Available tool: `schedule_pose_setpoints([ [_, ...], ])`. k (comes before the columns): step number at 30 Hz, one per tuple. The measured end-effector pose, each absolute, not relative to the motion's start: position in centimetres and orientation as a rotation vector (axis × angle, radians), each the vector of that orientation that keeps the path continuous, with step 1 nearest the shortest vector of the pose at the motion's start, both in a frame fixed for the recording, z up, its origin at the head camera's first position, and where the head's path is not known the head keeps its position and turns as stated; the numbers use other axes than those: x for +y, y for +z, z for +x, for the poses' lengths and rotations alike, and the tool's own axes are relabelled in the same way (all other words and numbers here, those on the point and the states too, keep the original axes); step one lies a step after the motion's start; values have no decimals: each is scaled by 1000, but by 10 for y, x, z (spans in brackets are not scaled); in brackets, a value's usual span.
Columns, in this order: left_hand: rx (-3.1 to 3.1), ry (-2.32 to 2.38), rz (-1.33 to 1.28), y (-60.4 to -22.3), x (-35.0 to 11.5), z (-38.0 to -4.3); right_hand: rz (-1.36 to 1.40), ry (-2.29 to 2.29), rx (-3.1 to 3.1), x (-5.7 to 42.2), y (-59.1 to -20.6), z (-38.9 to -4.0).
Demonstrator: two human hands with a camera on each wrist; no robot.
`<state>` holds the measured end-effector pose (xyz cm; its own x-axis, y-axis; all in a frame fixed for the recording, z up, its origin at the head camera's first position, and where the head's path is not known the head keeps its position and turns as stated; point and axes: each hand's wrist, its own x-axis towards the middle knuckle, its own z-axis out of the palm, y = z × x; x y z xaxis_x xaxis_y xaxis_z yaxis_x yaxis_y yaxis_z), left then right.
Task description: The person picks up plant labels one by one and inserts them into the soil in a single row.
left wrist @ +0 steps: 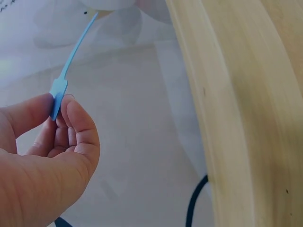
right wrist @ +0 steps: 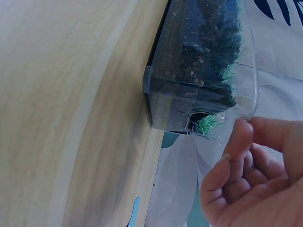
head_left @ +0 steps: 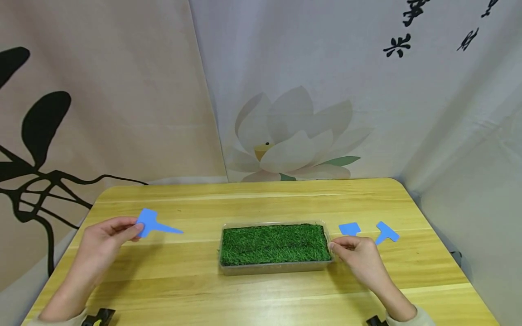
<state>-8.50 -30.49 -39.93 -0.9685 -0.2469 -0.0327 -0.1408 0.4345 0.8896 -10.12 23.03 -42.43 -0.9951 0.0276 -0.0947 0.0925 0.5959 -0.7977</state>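
Observation:
My left hand (head_left: pixel 99 244) pinches a blue T-shaped plant label (head_left: pixel 147 222) by its broad head, held over the left side of the table with its point toward the right. Seen edge-on in the left wrist view, the plant label (left wrist: pixel 58 90) sits between thumb and fingers. In the middle stands a clear plastic box (head_left: pixel 277 269) with green artificial-looking grass (head_left: pixel 273 244) on top. Dark, soil-like filling shows through the box (right wrist: pixel 175 85) in the right wrist view. Thumb and forefinger of my right hand (head_left: pixel 362 262) pinch the box's right rim.
Two more blue plant labels lie on the wooden table (head_left: pixel 183 290) beyond my right hand: one label (head_left: pixel 349 228) near the box, another label (head_left: pixel 386 232) farther right. A printed curtain (head_left: pixel 302 59) hangs behind the table's back edge.

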Motion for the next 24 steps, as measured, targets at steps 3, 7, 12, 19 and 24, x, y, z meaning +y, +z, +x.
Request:
schedule_pose_setpoints([
  [3, -2574, -1574, 376, -395, -300, -83, 96, -1382, 2742, 230, -425, -101],
  [7, -2556, -1557, 378, -391, -291, -80, 87, -1381, 2746, 230, -425, -101],
  [12, -2494, -1617, 346, -387, -281, -77, 83, -1376, 2750, 230, -425, -101],
  [19, -2429, -1687, 315, -383, -266, -75, 77, -1380, 2746, 229, -424, -100],
  [24, -2433, -1696, 281, -382, -257, -76, 76, -1392, 2746, 230, -425, -100],
])
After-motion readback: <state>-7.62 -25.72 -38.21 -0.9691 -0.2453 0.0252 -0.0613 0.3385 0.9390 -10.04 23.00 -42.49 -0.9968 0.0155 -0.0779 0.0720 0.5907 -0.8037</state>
